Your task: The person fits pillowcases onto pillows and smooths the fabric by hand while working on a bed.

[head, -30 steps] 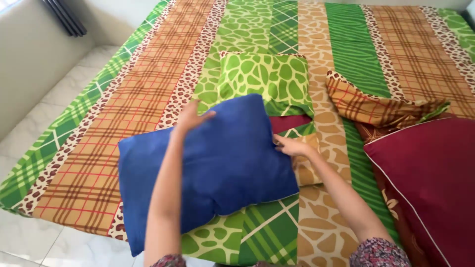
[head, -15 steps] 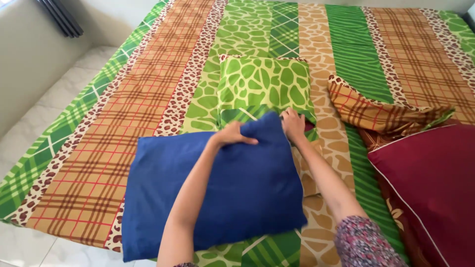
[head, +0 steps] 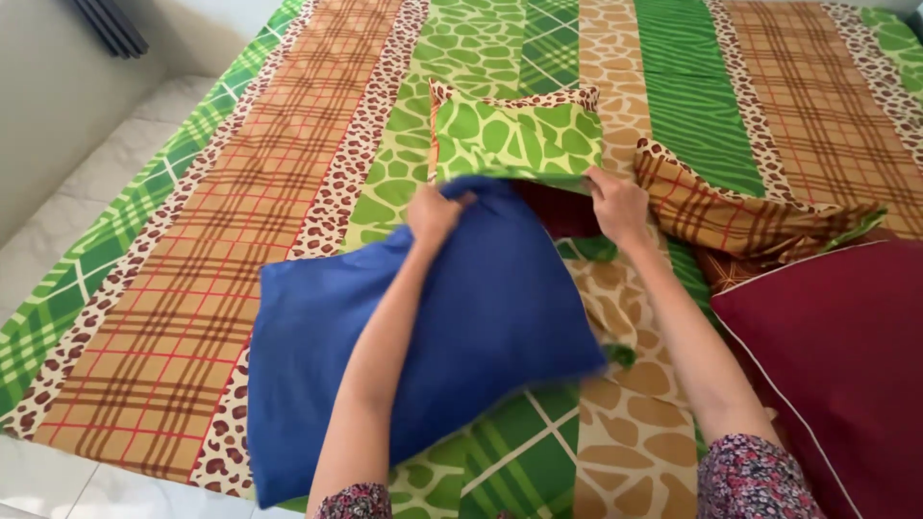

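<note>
— Two hands were busy. What did they hold?
— Left hand point(head: 435, 213) clenched the blue pillow's point(head: 433, 336) corner at 12 o'clock; right hand point(head: 618, 206) pinched the green cover's point(head: 514, 135) edge, keeping it open on the bed point(head: 192, 269).

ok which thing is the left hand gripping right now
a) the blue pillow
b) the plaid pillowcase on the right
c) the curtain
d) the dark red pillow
a: the left hand is closed on the top corner of the blue pillow, by the green patterned pillowcase.
</note>
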